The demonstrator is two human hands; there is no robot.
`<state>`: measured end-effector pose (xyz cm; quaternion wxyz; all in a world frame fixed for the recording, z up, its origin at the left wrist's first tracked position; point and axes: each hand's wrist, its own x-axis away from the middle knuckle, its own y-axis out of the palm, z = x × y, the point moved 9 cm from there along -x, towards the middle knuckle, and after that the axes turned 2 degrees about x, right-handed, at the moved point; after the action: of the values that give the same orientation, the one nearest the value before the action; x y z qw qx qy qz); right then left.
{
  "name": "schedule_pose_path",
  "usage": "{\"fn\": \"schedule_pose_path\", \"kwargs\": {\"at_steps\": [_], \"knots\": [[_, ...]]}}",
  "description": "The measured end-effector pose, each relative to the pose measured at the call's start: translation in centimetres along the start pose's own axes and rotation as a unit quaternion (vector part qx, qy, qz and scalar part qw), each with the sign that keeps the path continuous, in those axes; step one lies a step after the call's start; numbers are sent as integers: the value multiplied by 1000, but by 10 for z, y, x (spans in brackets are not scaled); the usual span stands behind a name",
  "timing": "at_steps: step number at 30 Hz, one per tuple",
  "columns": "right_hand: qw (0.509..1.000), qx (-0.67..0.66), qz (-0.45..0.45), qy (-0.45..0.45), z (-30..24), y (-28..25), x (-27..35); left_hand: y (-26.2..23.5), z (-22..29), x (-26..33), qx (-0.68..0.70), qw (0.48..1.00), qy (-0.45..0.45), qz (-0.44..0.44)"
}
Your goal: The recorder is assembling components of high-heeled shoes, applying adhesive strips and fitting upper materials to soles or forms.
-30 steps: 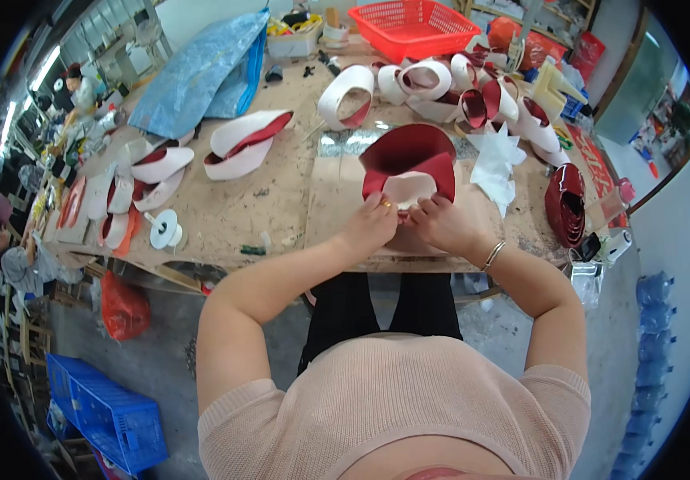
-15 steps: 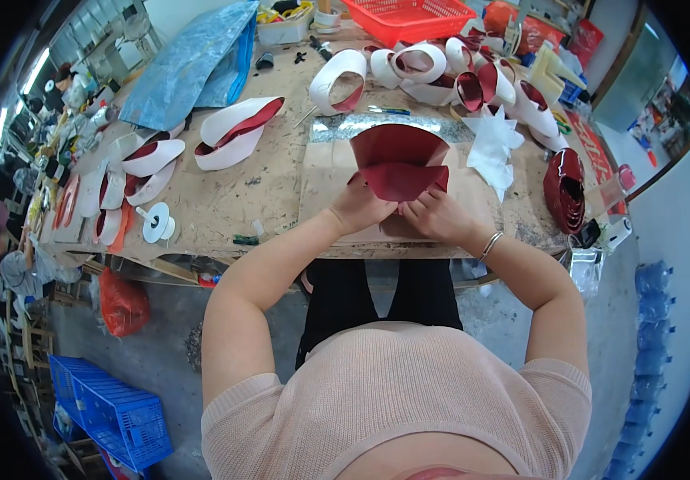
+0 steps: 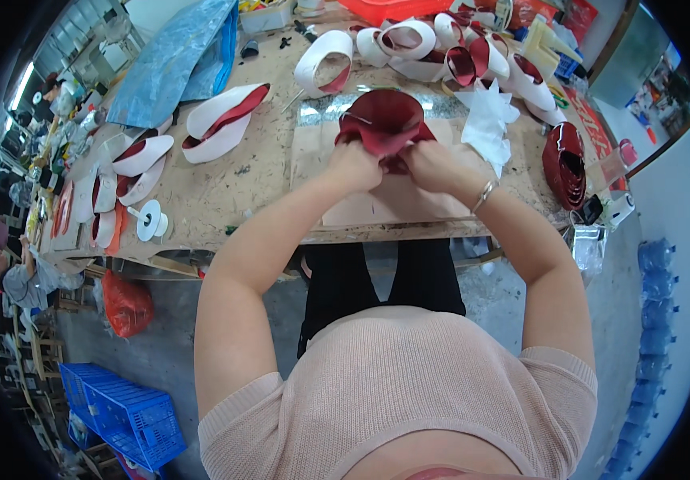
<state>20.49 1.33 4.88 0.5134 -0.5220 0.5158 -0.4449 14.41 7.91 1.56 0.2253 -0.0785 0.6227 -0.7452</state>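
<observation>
A glossy dark red leather-like shoe upper [image 3: 383, 122] is held up over the near middle of the table, bent into a curled, cup-like shape. My left hand [image 3: 355, 166] is closed on its left lower edge. On the other side, my right hand [image 3: 435, 166] grips the right lower edge, with the fingers curled inward. Both sets of fingertips are partly hidden by the piece and by the hands themselves. Beneath them lies a pale board [image 3: 385, 206]. A torn white sheet [image 3: 489, 124] is just beyond my right hand.
White-and-red looped uppers [image 3: 409, 38] crowd the far right; more white uppers [image 3: 221, 124] lie left. A stack of dark red pieces [image 3: 565, 168] sits at the right edge. Also on the table are a white spool [image 3: 151, 221] and a blue plastic sheet [image 3: 173, 64]. Blue crates [image 3: 125, 416] stand on the floor.
Both hands have turned over and curled inward, bending the dark red upper from a wide fan shape into a tighter cup. The hands are slightly farther over the table; the view has shifted a little.
</observation>
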Motion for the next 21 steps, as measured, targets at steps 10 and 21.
{"fn": "schedule_pose_path", "kwargs": {"at_steps": [10, 21], "knots": [[992, -110, -7, -61, 31, 36, -30, 4, 0, -20, -10, 978, -121, -168], [995, 53, -82, 15, 12, 39, -39, 8, 11, -19, -70, 969, -116, -209]]}}
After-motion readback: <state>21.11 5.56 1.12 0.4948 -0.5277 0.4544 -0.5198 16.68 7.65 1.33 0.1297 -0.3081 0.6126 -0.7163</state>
